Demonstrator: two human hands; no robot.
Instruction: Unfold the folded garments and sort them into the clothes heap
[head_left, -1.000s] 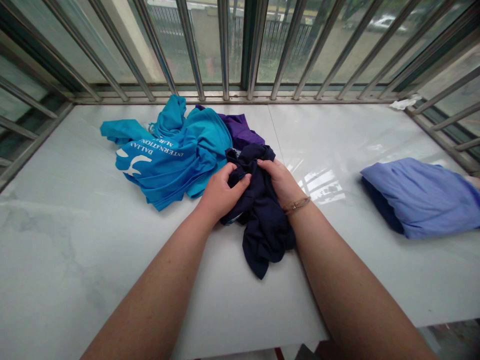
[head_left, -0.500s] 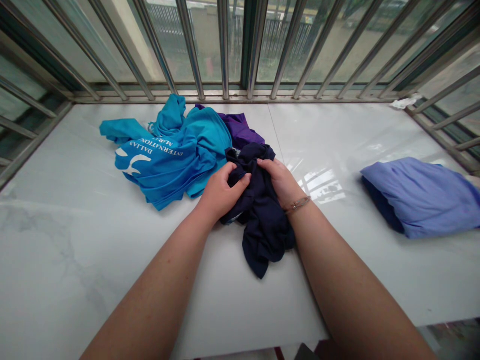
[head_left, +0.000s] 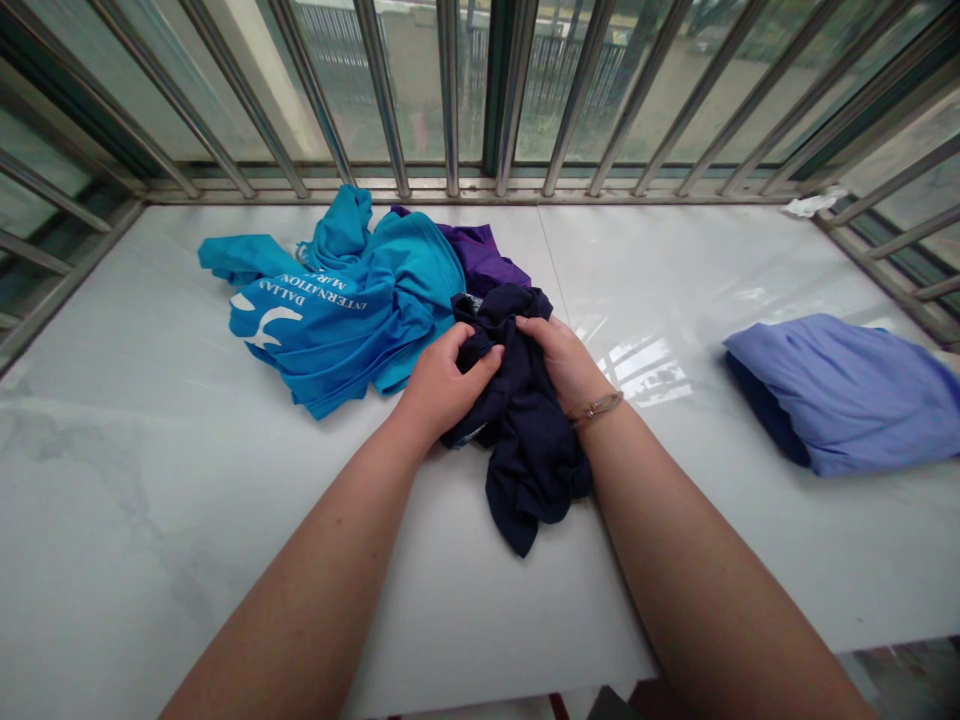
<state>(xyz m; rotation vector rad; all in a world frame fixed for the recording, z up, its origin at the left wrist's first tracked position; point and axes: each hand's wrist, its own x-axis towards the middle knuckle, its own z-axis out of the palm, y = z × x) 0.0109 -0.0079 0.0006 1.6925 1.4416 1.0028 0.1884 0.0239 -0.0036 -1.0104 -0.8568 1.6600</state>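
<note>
A crumpled navy garment [head_left: 529, 450] lies bunched in the middle of the white surface; its exact kind is hidden by the folds. My left hand [head_left: 450, 375] grips its left side, thumb on top and fingers tucked into the cloth. On the upper right side, my right hand [head_left: 559, 360] holds it with the thumb over the fabric and the other fingers mostly hidden beneath. Just left and beyond is a rumpled blue T-shirt [head_left: 405, 310] with white lettering. Behind the navy cloth, part of a purple garment [head_left: 487, 258] shows.
A periwinkle folded garment [head_left: 870, 395] with a navy underside rests at the right. Metal bars [head_left: 450, 100] before windows border the white marbled ledge [head_left: 187, 500] at the back and sides. A scrap of white tissue [head_left: 814, 205] sits in the far right corner.
Almost nothing differs. Both hands keep the same grip on the navy garment, and the view has shifted very slightly.
</note>
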